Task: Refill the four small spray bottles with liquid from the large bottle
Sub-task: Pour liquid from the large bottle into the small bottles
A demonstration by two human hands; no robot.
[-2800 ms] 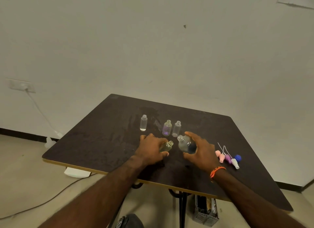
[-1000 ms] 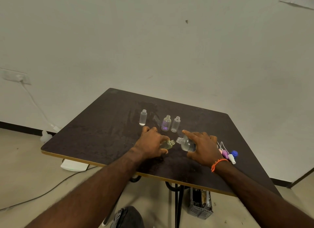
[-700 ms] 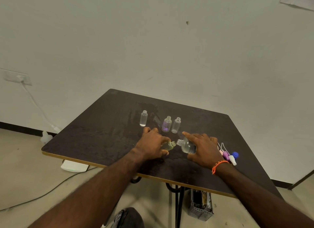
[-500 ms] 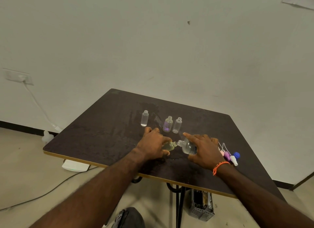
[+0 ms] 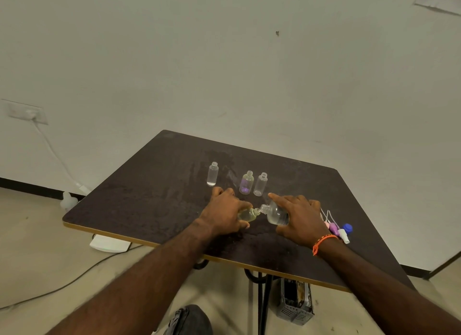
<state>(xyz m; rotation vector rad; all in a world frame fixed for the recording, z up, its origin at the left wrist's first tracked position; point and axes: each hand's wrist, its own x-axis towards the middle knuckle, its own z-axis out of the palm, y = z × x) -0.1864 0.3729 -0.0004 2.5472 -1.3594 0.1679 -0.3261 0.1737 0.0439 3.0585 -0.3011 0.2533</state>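
Right hand grasps the large bottle, tilted so its neck meets the mouth of the yellowish small bottle, which the left hand grips above the desk. Three other small bottles stand upright just behind the hands.

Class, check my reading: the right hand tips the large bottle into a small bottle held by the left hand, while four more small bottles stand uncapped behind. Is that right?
Not quite: the head view shows three small bottles standing uncapped behind, not four. The rest holds: the right hand tips the large bottle into the small bottle held by the left hand.
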